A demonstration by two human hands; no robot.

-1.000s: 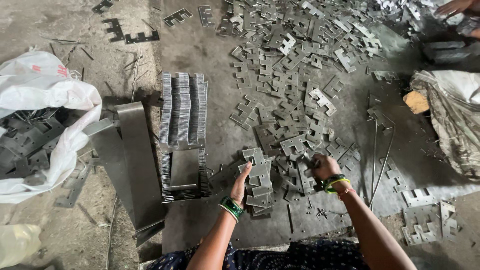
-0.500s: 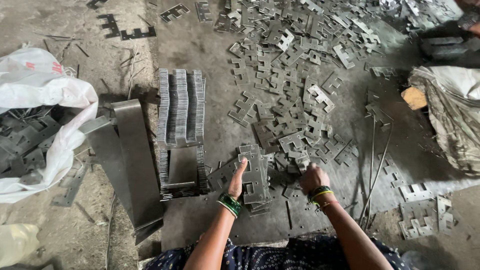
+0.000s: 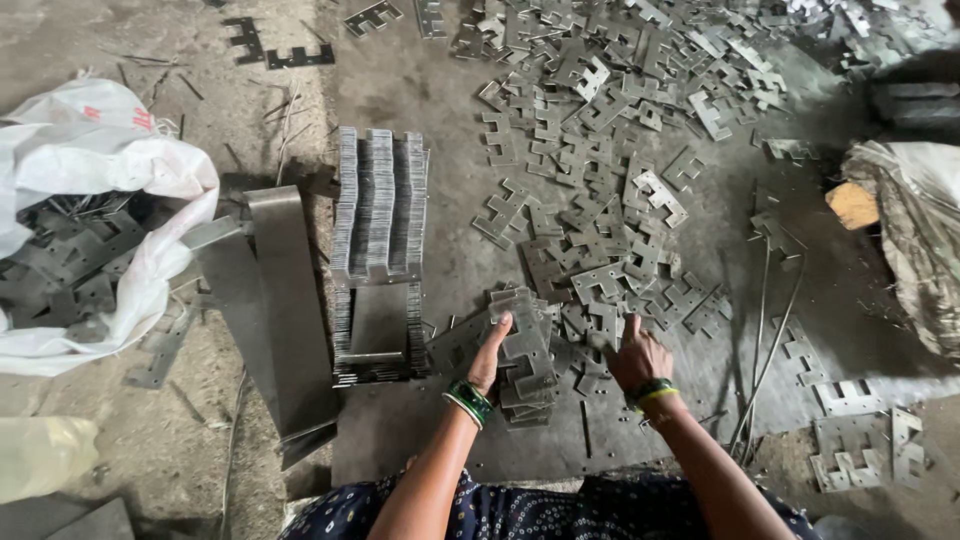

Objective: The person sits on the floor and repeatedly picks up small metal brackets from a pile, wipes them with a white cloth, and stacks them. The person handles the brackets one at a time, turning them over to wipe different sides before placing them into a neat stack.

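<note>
Grey concrete floor (image 3: 420, 90), littered with stamped metal. Left hand (image 3: 492, 352) steadies a small stack of E-shaped plates (image 3: 525, 360), palm against its edge, fingers loosely curled on it. Right hand (image 3: 636, 355) presses down among loose plates (image 3: 600, 200) just beside; whether it grips one, I cannot tell. Squaring the edges flush looks like the way to do this well. Further left stands a long packed row of plates (image 3: 380, 210), a flat steel strip (image 3: 290, 300) and a white sack (image 3: 110, 180). Thin rods (image 3: 765, 350) lie right.

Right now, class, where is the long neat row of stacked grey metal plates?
In the head view, the row of stacked grey metal plates stands left of centre, between the white plastic sack and the left hand.
</note>
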